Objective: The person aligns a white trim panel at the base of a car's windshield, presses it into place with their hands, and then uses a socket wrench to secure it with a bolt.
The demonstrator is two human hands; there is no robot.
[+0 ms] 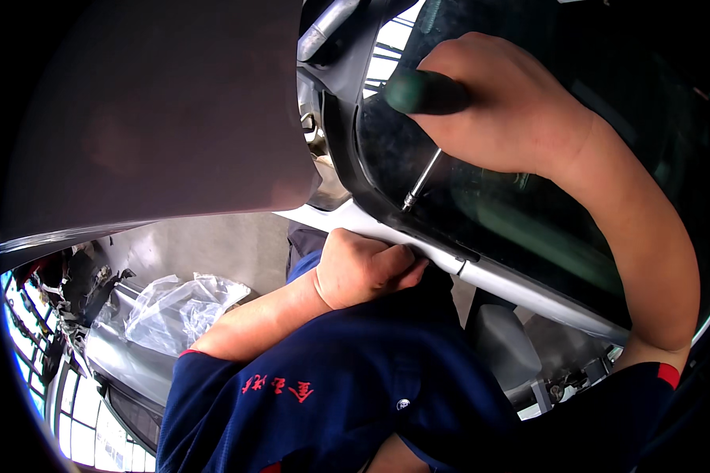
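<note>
My right hand (501, 106) is wrapped round a T-handle wrench, above the dark windshield (528, 213). The rounded dark green handle end (409, 92) sticks out at the left of the fist. Below it, the slim silver shaft (424, 179) slants down to the black trim (371, 187) at the glass edge; what its tip sits on is too small to make out. My left hand (365, 268) is closed against the near side of the silver-white car body edge (430, 250). Its fingertips are partly hidden, and whether they grip anything does not show.
A raised dark panel, seemingly the hood (158, 118), fills the upper left. Clear plastic film (185, 307) lies over a silver car part (122, 335) at the lower left. A grey side mirror (503, 343) stands below the windshield's near edge.
</note>
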